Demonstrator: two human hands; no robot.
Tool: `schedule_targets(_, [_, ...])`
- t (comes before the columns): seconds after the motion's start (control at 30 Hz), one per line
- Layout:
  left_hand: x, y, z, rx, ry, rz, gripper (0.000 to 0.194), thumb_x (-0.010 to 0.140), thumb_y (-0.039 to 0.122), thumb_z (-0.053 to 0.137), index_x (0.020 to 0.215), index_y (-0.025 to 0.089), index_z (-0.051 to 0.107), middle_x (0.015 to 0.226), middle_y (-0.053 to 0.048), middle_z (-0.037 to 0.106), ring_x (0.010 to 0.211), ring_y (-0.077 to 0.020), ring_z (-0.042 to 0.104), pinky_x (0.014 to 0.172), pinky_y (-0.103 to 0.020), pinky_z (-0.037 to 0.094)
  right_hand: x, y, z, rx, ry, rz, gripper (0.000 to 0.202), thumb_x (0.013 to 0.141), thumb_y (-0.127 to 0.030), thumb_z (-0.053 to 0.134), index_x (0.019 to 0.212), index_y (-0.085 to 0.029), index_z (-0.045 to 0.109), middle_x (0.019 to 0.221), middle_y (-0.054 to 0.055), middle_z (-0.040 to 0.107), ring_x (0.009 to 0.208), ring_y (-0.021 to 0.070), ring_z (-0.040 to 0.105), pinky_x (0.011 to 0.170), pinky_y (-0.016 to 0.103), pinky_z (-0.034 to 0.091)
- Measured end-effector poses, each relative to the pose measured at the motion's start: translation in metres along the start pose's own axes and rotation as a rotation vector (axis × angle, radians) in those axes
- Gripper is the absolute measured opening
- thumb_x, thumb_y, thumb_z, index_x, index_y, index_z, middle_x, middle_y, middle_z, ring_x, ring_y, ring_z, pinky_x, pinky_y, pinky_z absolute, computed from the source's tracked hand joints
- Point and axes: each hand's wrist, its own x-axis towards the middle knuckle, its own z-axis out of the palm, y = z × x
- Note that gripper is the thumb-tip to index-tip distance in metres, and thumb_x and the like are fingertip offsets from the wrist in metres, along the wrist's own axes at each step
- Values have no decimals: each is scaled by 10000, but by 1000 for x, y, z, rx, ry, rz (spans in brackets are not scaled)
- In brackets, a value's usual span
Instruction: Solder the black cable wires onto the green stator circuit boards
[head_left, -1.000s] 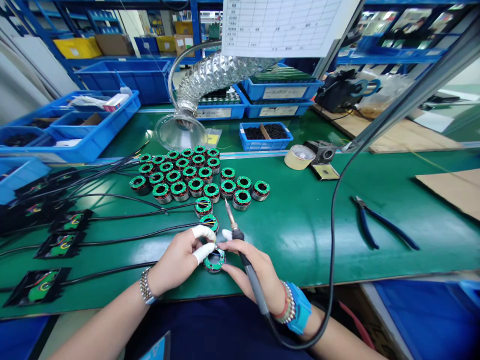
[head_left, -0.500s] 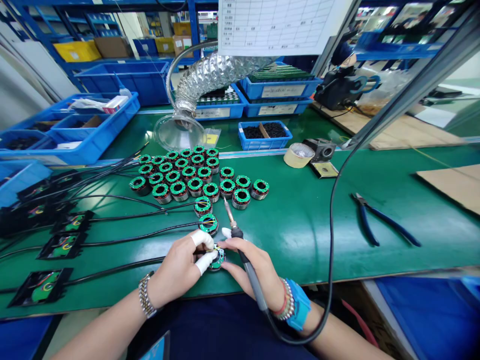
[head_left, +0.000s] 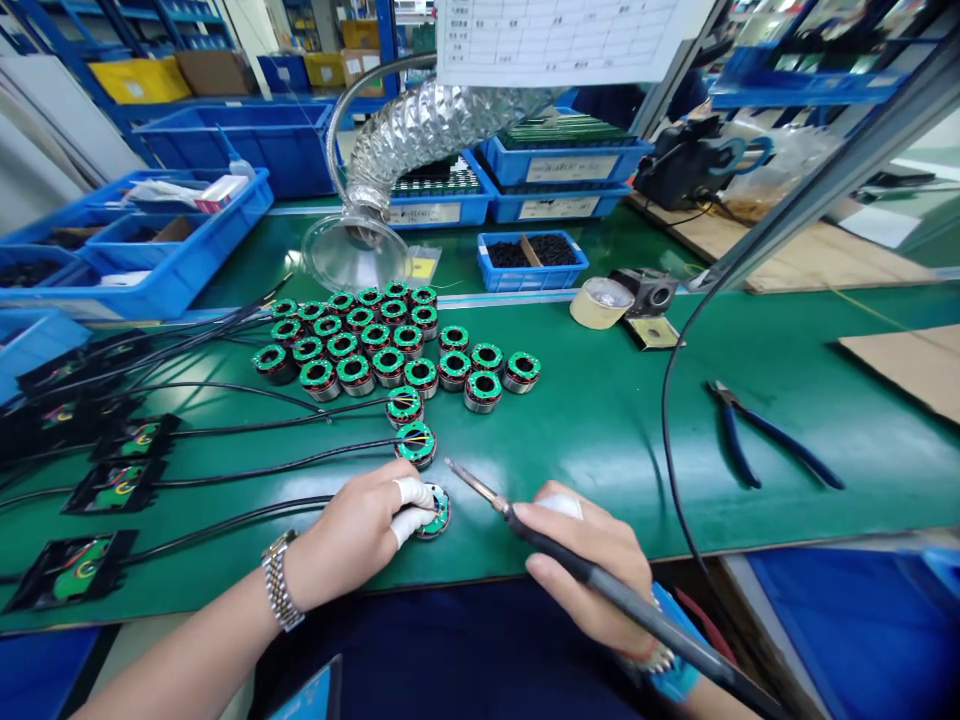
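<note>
My left hand (head_left: 367,515), with white covers on its finger and thumb, pinches the wire ends of a black cable (head_left: 232,527) over a motor stator (head_left: 442,513) with a green circuit board on top. My fingers hide part of that board. In my right hand (head_left: 600,570) is a soldering iron (head_left: 555,548), its tip pointing up and left, apart from the stator. Behind the left hand stand two stators with wires lying across their boards, the nearer stator (head_left: 415,443) close to my fingers. Beyond them several more stators (head_left: 390,365) are grouped together.
Black housings (head_left: 75,572) on cables lie at the left. Blue-handled cutters (head_left: 772,440) rest at the right. Toward the back are a solder-fume hood (head_left: 356,255), a blue bin of small black parts (head_left: 532,280), a tape roll (head_left: 600,302) and a metal stand (head_left: 649,300).
My right hand has drawn away from the stator to the right, and the soldering iron has swung lower, its tip now nearer the stator. My left hand stays at the stator.
</note>
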Motion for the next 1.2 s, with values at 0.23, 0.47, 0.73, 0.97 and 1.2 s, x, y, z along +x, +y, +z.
schedule_targets(0.23, [-2,-2,3,14,3,-3,124,871,177,490,866,177,614,831,-36,596,719,-139,549,656,-238,433,-1,-6,-4,58,-108,57,218,758,-112,518,899,-172,673,545,17,555,516,146,522,488,272,436])
schedule_targets(0.47, [-2,-1,3,-32,1,-18,130,860,156,493,861,183,620,834,-33,594,729,-144,554,660,-247,434,3,-6,-1,87,-145,19,228,767,-95,502,915,-163,662,540,13,524,527,138,489,475,261,416])
schedule_targets(0.73, [-1,-2,3,-33,-3,-22,119,846,144,498,839,177,612,832,-33,590,729,-145,549,656,-248,428,3,-4,-1,101,-148,23,238,743,-72,513,909,-150,663,546,15,523,545,139,480,493,265,414])
schedule_targets(0.97, [-2,-3,4,-34,6,-27,107,840,139,505,830,177,604,829,-30,582,726,-143,540,654,-243,423,5,-5,-1,87,-154,-1,235,750,-86,506,906,-159,665,525,11,520,519,142,477,478,267,411])
schedule_targets(1.2, [-2,-4,5,-23,2,-29,109,849,143,497,842,176,601,834,-31,586,727,-144,547,662,-247,429,-2,-3,-6,94,-62,15,274,762,-95,527,994,-170,650,613,31,578,570,154,547,518,282,471])
